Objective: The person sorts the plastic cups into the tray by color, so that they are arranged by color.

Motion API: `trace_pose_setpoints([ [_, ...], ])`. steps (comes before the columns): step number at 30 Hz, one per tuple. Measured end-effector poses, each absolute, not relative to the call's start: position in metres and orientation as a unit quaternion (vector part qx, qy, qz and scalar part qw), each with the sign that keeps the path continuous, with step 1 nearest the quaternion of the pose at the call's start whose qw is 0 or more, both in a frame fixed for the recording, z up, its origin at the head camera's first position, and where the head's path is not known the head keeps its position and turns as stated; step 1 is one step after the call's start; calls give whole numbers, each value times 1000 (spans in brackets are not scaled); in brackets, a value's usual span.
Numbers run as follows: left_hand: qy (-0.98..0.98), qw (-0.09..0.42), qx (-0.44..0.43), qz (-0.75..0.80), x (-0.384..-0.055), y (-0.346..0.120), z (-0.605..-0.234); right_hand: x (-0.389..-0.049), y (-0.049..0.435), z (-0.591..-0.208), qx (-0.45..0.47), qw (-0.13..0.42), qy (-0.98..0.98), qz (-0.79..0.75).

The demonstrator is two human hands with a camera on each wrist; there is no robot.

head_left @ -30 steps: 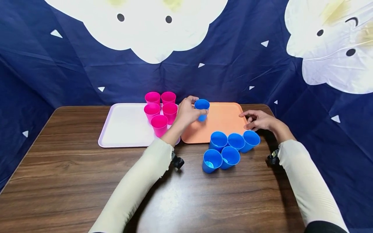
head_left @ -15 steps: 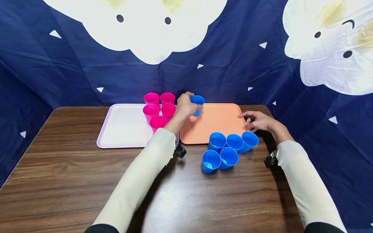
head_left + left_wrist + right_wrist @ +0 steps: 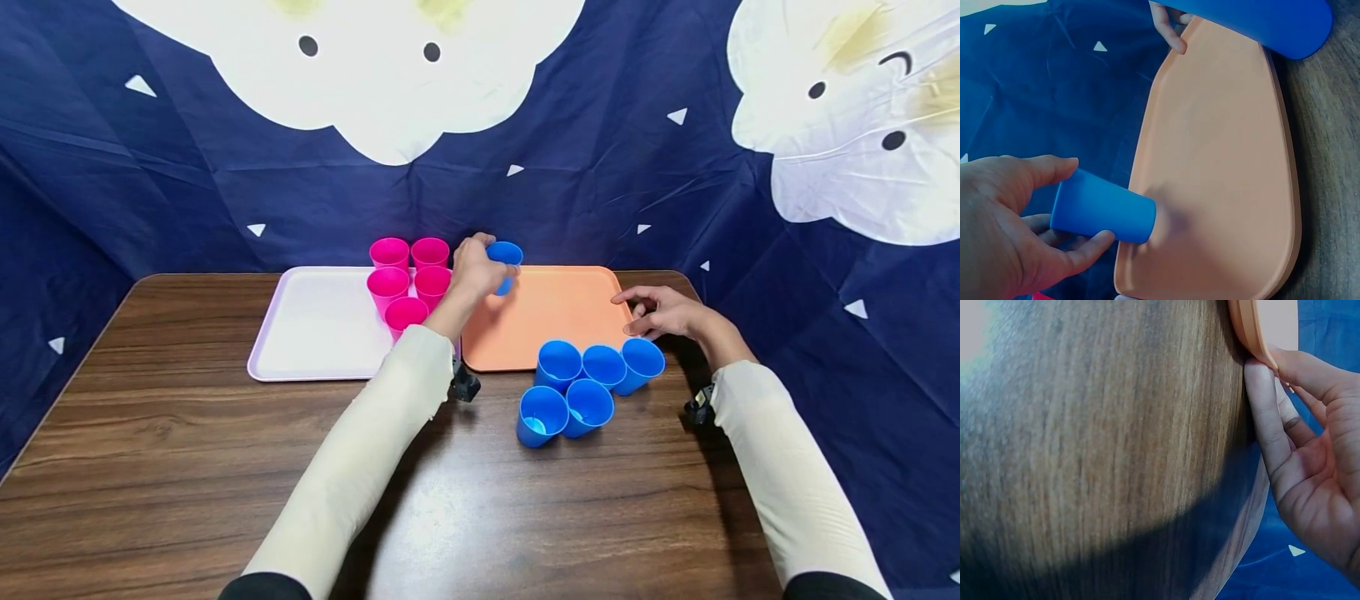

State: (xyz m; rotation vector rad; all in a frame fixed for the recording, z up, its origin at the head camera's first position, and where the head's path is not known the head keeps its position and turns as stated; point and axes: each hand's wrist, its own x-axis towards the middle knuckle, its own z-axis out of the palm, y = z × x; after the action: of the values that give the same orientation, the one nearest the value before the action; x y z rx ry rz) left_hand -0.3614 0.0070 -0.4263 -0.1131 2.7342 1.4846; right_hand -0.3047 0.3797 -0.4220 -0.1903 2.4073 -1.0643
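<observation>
My left hand (image 3: 476, 268) grips a blue cup (image 3: 506, 252) by its sides, over the back left part of the orange tray (image 3: 558, 312). In the left wrist view this cup (image 3: 1105, 209) sits between thumb and fingers, its base close over the tray and a shadow below it. At the tray's right end, my right hand (image 3: 671, 313) pinches the rim; the right wrist view has thumb and finger on either side of the tray edge (image 3: 1251, 331). Several more blue cups (image 3: 559, 363) stand upright, bunched at the tray's front right.
Left of the orange tray lies a pale purple tray (image 3: 322, 325), with several pink cups (image 3: 388, 285) standing on its right part. Both trays lie near the back of the wooden table (image 3: 225, 467). A dark blue cloth (image 3: 315, 192) with white clouds hangs behind.
My left hand has carried the blue cup a little left and toward the back of the orange tray. My right hand has stayed at the tray's right edge.
</observation>
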Motion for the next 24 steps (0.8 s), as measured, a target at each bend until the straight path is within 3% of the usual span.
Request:
trace_pose_setpoints([
  [12,880,37,-21,473,-320,7,-384,-303,379,-420,-74,246,886,-385],
  [24,899,27,-22,437,-328,6,-384,-305,379,-421,-73,249,888,-381],
])
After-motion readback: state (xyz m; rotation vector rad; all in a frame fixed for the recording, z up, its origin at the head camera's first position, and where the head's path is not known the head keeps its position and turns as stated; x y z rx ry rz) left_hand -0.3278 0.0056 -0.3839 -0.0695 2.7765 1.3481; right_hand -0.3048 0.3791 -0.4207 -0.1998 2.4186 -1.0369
